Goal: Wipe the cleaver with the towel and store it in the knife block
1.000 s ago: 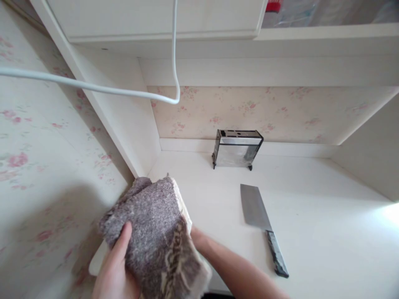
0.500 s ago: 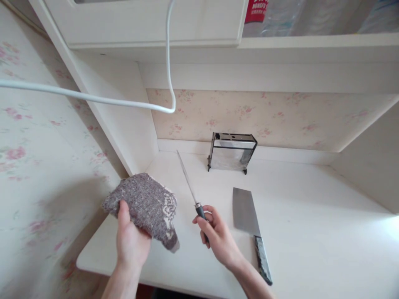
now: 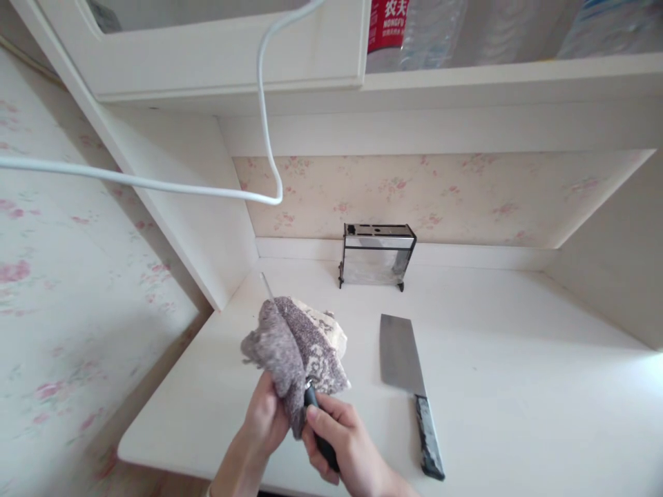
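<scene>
Both my hands are close together above the white counter. My left hand (image 3: 269, 414) grips a grey-purple towel (image 3: 280, 345) with a white pattern, folded around a sharpening steel. The black handle (image 3: 322, 431) of that steel is in my closed right hand (image 3: 339, 438). Only the tip of the steel's rod (image 3: 266, 284) shows beyond the cloth; most of its length is hidden inside the folds. To the right of my hands a cleaver (image 3: 401, 353) lies flat, its blade toward the back wall and its dark handle toward me.
A metal knife block (image 3: 378, 264) with a slotted black top stands at the back of the counter (image 3: 497, 386). A white cable (image 3: 207, 190) hangs in front of the overhead cabinet (image 3: 228, 59). Plastic bottles (image 3: 435, 31) fill the shelf above.
My left hand has brought the towel to the right and wrapped it around the rod. My right hand has moved slightly left and down, still holding the steel.
</scene>
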The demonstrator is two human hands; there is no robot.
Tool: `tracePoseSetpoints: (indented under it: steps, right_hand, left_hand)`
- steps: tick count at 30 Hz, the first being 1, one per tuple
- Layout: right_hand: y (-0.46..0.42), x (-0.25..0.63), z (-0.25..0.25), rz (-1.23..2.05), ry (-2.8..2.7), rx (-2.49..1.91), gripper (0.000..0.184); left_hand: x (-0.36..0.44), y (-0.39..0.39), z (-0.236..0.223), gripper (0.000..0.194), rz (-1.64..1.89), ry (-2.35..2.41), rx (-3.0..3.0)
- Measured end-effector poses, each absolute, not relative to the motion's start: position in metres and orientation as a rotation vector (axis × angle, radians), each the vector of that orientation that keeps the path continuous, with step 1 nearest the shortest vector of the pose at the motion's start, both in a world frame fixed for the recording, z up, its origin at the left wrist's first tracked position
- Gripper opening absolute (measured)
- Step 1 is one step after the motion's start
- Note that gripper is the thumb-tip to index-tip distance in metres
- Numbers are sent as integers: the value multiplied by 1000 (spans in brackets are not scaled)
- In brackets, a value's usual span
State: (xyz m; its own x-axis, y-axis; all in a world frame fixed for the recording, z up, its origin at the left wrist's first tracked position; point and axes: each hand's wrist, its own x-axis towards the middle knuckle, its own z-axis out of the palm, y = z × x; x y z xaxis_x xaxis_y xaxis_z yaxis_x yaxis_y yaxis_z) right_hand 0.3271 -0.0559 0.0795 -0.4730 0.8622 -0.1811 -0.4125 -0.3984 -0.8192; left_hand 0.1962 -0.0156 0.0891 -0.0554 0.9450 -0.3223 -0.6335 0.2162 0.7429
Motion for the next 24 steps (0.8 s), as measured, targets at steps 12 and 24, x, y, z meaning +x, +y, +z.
tracePoseSetpoints:
  steps: [12,24]
  right_hand:
    - [-75,325,73,1974,-728,-788,42]
    - [-108,364,42,1795,-834,-1015,59]
  left_hand:
    - [214,3,126,26,1402,975,502]
    - [222,56,137,19,1371,842,401]
